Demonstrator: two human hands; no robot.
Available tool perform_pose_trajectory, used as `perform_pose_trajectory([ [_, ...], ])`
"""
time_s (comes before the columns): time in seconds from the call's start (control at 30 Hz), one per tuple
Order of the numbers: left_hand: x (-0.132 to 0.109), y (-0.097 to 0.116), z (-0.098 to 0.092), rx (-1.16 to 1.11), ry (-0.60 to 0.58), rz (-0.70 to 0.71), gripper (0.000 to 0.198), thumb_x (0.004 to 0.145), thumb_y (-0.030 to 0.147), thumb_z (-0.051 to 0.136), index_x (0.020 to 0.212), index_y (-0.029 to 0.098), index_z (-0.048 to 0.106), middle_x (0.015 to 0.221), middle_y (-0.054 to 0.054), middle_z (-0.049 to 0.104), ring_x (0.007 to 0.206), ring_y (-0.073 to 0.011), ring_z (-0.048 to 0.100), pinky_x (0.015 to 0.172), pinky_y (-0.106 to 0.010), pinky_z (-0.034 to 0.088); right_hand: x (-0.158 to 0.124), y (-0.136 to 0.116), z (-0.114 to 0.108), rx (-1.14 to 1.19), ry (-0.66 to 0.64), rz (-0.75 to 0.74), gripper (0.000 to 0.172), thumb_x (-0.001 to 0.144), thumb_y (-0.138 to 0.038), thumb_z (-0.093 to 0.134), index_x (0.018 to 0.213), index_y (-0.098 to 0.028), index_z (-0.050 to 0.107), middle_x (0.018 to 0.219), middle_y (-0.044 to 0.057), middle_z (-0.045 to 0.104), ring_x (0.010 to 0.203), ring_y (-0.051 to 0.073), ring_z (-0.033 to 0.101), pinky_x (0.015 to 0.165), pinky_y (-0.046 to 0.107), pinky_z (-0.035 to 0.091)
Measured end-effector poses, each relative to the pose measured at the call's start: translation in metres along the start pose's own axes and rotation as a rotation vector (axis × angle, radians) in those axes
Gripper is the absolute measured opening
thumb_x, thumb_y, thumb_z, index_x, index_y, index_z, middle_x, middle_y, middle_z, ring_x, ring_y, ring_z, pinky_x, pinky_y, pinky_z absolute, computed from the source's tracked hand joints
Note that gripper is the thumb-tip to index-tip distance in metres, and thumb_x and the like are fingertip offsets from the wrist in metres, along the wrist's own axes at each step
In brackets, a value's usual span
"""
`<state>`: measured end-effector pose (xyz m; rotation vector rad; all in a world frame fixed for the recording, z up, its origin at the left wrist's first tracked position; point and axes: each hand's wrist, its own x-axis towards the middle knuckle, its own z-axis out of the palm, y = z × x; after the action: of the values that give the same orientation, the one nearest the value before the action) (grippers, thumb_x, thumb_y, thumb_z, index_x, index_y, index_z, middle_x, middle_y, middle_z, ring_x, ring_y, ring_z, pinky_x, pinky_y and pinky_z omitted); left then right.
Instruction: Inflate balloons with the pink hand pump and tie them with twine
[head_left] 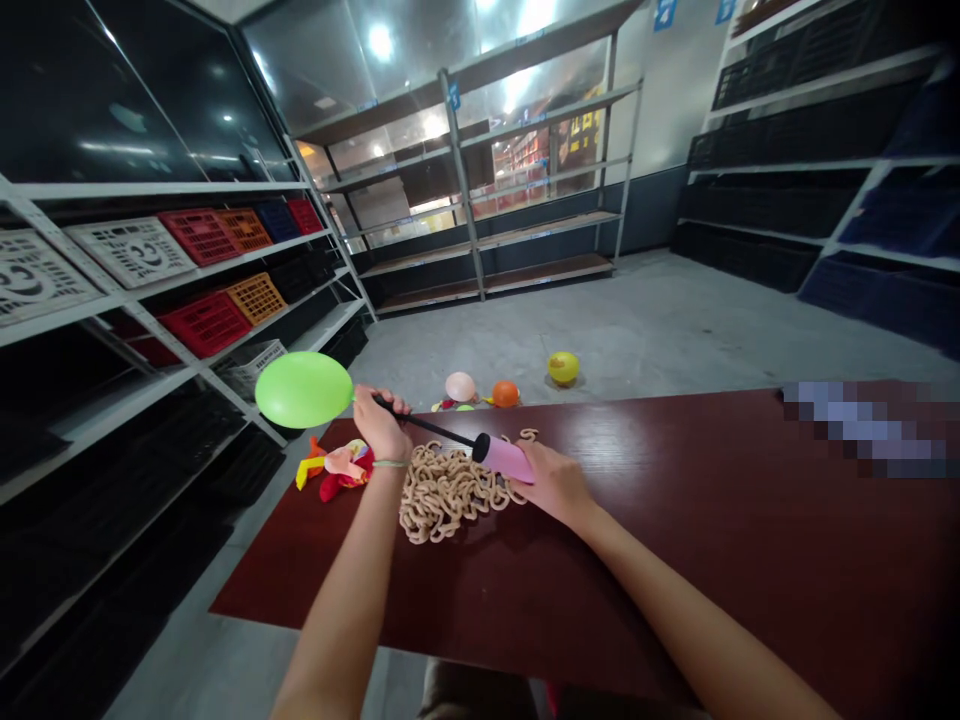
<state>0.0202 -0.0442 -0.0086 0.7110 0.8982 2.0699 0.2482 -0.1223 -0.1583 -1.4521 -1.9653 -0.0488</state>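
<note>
A balloon pump [507, 458] with a pink barrel and a thin black rod is held slantwise between my two hands over the table. My right hand [553, 482] is closed around the pink barrel. At the other end, my left hand [381, 424] closes on the pump's black end and the neck of an inflated green balloon [304, 390]. The balloon sticks out to the left of that hand; its neck is mostly hidden by the fingers. Beneath the pump lies a heap of beige chain-like links [450, 490]. Limp red, yellow and pink balloons [341, 468] lie left of the heap.
The dark red table [600, 600] spans the front. Beyond its far edge, a yellow balloon [563, 368], an orange balloon [505, 393] and a pale pink balloon [460, 387] rest on the floor. Shelves with crates [206, 325] stand left; more shelving [480, 250] stands behind.
</note>
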Motion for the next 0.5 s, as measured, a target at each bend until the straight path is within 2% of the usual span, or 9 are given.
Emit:
perform_pose_trajectory([
  [0.13,-0.044,-0.052,0.008,0.006,0.017,-0.059,0.023,0.094,0.038,0.044,0.079,0.022,0.039,0.057,0.006,0.043,0.041,-0.0078,0.04,0.046,-0.024,0.033,0.001,0.005,-0.001,-0.139,0.025,0.042,0.047,0.081,-0.037,0.064,0.124,-0.019,0.054,0.111,0.009,0.068,0.091,0.022,0.063,0.073,0.029,0.039],
  [0.2,-0.07,-0.078,0.012,0.009,-0.005,-0.119,0.024,0.094,0.039,0.043,0.078,0.022,0.039,0.058,0.006,0.045,0.042,-0.0084,0.043,0.047,-0.025,0.036,-0.001,0.007,-0.002,-0.187,0.016,0.045,0.051,0.083,-0.042,0.062,0.128,-0.019,0.052,0.109,0.008,0.067,0.09,0.022,0.061,0.072,0.029,0.037],
  [0.27,-0.087,-0.095,0.013,0.007,-0.044,-0.175,0.025,0.094,0.04,0.043,0.077,0.021,0.041,0.058,0.006,0.046,0.042,-0.0085,0.045,0.048,-0.025,0.039,-0.002,0.009,-0.005,-0.227,-0.007,0.034,0.053,0.085,-0.045,0.06,0.131,-0.02,0.051,0.106,0.007,0.067,0.089,0.021,0.06,0.072,0.029,0.035],
  [0.37,-0.087,-0.103,0.003,-0.018,-0.053,-0.212,0.026,0.092,0.04,0.045,0.075,0.021,0.04,0.056,0.006,0.044,0.041,-0.0085,0.044,0.047,-0.024,0.039,-0.002,0.014,-0.016,-0.307,-0.069,-0.04,0.052,0.088,-0.044,0.057,0.134,-0.021,0.05,0.106,0.007,0.067,0.088,0.021,0.058,0.072,0.03,0.033],
  [0.5,-0.053,-0.095,-0.021,-0.089,0.075,-0.19,0.026,0.09,0.042,0.047,0.078,0.021,0.038,0.056,0.008,0.042,0.042,-0.0078,0.04,0.047,-0.024,0.038,0.004,0.028,-0.036,-0.414,-0.108,-0.122,0.048,0.088,-0.037,0.059,0.134,-0.027,0.052,0.108,0.007,0.066,0.094,0.023,0.054,0.087,0.036,0.031],
])
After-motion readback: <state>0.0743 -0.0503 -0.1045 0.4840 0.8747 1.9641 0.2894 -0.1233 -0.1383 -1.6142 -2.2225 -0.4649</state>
